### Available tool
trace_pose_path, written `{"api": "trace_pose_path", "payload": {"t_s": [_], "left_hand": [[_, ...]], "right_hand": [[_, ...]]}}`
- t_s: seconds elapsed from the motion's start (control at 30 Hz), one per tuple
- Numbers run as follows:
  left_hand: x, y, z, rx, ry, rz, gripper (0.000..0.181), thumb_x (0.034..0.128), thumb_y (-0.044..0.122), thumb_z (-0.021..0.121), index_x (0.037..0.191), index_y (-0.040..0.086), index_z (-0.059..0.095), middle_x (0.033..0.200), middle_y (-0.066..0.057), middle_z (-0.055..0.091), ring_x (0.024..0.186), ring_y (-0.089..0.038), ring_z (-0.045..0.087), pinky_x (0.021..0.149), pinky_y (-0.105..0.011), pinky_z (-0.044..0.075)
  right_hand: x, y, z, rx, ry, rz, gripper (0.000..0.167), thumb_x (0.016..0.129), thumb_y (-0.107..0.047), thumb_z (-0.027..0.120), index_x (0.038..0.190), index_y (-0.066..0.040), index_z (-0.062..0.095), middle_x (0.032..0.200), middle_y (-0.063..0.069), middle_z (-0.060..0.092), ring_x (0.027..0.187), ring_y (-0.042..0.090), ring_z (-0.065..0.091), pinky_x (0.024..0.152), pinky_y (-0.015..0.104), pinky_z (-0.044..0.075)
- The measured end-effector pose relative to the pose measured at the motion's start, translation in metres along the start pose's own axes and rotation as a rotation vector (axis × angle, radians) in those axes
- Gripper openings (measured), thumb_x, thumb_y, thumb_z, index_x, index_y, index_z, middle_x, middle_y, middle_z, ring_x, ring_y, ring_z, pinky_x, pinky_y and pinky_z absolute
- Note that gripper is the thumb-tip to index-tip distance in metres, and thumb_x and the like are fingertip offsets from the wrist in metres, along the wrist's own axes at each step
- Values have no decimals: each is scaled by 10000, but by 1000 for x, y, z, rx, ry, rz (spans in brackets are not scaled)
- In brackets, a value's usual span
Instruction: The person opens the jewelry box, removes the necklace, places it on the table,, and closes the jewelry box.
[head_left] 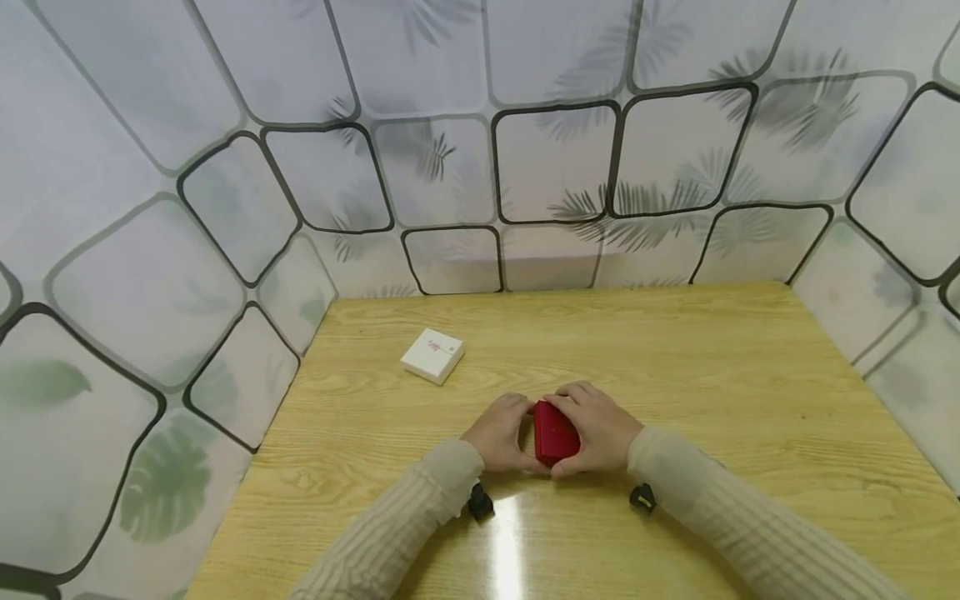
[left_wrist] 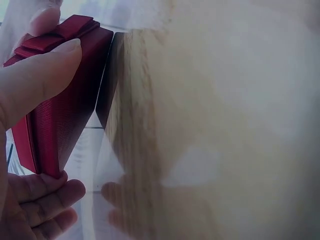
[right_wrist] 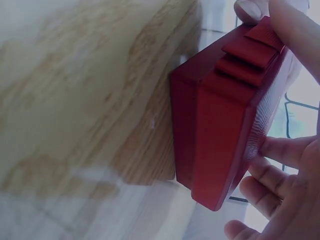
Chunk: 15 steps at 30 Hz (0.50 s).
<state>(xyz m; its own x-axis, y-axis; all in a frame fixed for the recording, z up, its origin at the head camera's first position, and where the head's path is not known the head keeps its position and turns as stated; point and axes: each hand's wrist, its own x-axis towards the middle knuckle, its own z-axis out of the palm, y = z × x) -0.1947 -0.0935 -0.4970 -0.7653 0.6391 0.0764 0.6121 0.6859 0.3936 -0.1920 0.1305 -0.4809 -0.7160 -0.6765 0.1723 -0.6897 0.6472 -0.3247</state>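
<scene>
In the head view, the red box [head_left: 551, 432] is showing between two hands, around the middle of the wooden worktop [head_left: 712, 358]. The left hand [head_left: 497, 433] is gripping its left side, thumb reaching along the near end; the right hand [head_left: 603, 429] is gripping it from the right, fingers curving over the far end. Two ribbed sleeves [head_left: 405, 517] are running in from below. A white box [head_left: 433, 356] is lying farther back on the left, well apart from the hands. A patterned wall [head_left: 435, 179] is standing behind the worktop.

In the left wrist view, the left thumb is pressing beside a red bow [left_wrist: 60, 32], and a fingertip is touching the box's opposite end. The worktop is reflecting box and fingers; through the haze, I cannot tell whether the box is resting on it or staying just above.

In the right wrist view, the right hand is pinching the box, thumb lying near the bow and fingertips touching its textured face. A seam is running along the box's side.
</scene>
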Motion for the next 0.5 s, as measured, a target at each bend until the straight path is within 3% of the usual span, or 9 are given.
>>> {"api": "trace_pose_path", "payload": {"t_s": [0.5], "left_hand": [[-1,0,1,42,-22,5,909,656,602,807,1342,90,501,1224,-13,549,1200,-178,458,1071,-313,345]], "right_hand": [[1,-1,3,30,2,13,962,647,-711,736,1334,-75,516,1212,-1,507,1121,160,427,879,344,489]]}}
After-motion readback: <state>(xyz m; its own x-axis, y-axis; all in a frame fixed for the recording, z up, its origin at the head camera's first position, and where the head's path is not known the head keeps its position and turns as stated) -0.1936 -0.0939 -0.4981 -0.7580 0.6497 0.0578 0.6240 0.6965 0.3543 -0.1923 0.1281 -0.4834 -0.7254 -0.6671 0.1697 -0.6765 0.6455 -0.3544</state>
